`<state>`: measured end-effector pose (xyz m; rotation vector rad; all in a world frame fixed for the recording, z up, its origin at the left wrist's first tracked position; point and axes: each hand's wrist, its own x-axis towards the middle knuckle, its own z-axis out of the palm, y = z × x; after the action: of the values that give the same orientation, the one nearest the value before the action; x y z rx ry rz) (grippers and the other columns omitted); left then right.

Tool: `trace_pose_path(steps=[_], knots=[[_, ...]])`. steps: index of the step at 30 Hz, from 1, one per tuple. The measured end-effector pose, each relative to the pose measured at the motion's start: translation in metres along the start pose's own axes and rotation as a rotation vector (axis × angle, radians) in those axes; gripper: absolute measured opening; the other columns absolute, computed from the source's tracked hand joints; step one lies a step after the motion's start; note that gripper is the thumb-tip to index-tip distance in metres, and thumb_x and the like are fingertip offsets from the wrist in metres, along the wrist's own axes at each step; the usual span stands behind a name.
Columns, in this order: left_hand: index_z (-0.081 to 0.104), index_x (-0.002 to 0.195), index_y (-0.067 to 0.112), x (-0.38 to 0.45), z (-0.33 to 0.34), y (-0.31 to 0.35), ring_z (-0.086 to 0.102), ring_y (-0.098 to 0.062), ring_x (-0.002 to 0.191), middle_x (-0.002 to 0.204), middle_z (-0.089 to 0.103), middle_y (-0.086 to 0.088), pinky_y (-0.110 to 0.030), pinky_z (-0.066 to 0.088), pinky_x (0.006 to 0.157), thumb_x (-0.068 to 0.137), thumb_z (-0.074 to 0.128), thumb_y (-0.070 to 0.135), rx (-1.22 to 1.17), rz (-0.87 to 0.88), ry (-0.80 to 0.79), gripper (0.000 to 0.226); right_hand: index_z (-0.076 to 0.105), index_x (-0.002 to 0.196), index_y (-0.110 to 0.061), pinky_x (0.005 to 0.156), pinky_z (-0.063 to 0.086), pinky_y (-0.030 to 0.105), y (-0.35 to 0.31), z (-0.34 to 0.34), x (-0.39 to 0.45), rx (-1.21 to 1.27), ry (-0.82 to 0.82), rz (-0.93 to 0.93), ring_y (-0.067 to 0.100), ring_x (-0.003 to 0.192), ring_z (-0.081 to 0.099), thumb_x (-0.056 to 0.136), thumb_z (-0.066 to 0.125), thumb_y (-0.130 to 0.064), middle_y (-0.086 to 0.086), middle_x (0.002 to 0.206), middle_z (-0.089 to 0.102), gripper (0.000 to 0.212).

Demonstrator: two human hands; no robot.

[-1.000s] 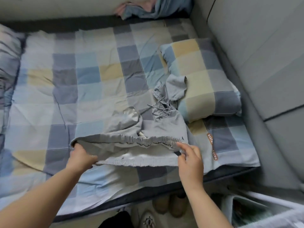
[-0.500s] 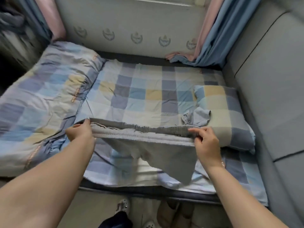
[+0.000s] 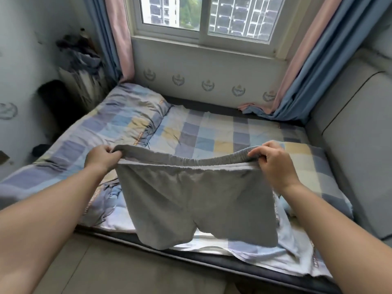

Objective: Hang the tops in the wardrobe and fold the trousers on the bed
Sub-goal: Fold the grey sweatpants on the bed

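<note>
The left hand [image 3: 99, 157] pinched the left end of the waistband. The grey shorts [image 3: 197, 200] hung spread above the near edge of the bed [image 3: 212, 134]. The right hand [image 3: 273, 164] gripped the waistband's right end.

Home bedroom: bed [image 3: 222, 132], curtained window [image 3: 203, 15].

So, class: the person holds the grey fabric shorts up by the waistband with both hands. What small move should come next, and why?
Probably lower the grey fabric shorts flat onto the checked bed sheet. The left hand and right hand grip the waistband ends, and the legs hang unfolded over the bed's edge, so folding needs a flat surface.
</note>
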<state>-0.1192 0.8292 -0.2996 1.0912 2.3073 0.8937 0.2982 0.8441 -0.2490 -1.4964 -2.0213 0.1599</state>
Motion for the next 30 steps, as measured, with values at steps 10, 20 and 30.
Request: trace_pose_path(steps=[10, 20, 30], knots=[[0.057, 0.089, 0.008, 0.039, -0.110, -0.034, 0.059, -0.024, 0.068, 0.081, 0.057, -0.014, -0.024, 0.055, 0.044, 0.093, 0.042, 0.003, -0.583, -0.200, -0.260, 0.017, 0.058, 0.092, -0.025, 0.060, 0.039, 0.029, -0.096, 0.025, -0.017, -0.503, -0.351, -0.026, 0.026, 0.078, 0.055, 0.087, 0.052, -0.013, 0.000, 0.096, 0.056, 0.014], [0.066, 0.081, 0.001, 0.089, -0.150, -0.079, 0.060, -0.017, 0.063, 0.073, 0.060, -0.012, -0.023, 0.058, 0.056, 0.081, 0.076, 0.023, -0.237, 0.134, -0.253, 0.024, 0.066, 0.087, -0.016, 0.060, 0.042, 0.026, -0.142, 0.057, 0.004, -0.761, -0.577, 0.174, 0.028, 0.073, 0.058, 0.087, 0.053, -0.022, 0.006, 0.082, 0.062, 0.015], [0.051, 0.071, 0.015, 0.164, -0.091, -0.081, 0.058, -0.031, 0.073, 0.073, 0.060, -0.008, -0.037, 0.044, 0.065, 0.088, 0.066, 0.027, 0.318, 0.287, -0.012, 0.025, 0.071, 0.104, -0.013, 0.066, 0.059, 0.032, -0.088, 0.100, 0.075, -0.421, -0.775, 0.495, 0.024, 0.072, 0.068, 0.088, 0.046, 0.003, 0.012, 0.099, 0.069, 0.033]])
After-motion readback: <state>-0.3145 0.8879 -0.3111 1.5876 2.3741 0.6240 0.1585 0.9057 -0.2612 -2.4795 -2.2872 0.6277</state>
